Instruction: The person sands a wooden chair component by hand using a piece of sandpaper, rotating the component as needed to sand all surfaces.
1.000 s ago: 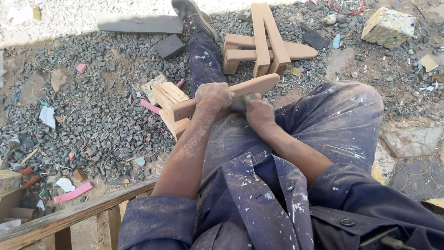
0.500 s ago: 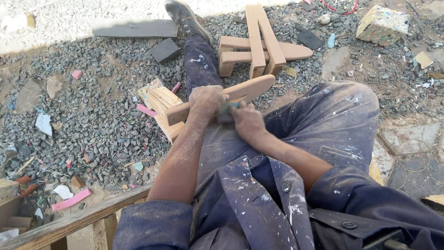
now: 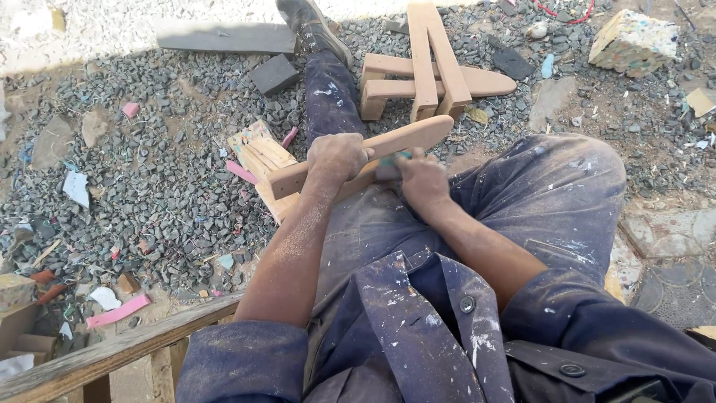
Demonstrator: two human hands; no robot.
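Item: shaped wooden slat (image 3: 373, 153), rounded at its far right end, square-cut at the left, lying across the seated person's lap above the dusty blue trousers. Left hand (image 3: 337, 157) closed over the slat near its middle; right hand (image 3: 419, 177) closed on a small greenish pad (image 3: 394, 158), probably abrasive, pressed against the slat's near edge. Handling, by judgement: stiff, light, dry and not slippery; best gripped mid-length. Surroundings: an assembled frame of similar slats (image 3: 425, 71) on the gravel ground (image 3: 171, 194) beyond, a foam block (image 3: 634, 41) far right, a wooden rail (image 3: 112, 351) near left. Containers: none visible.
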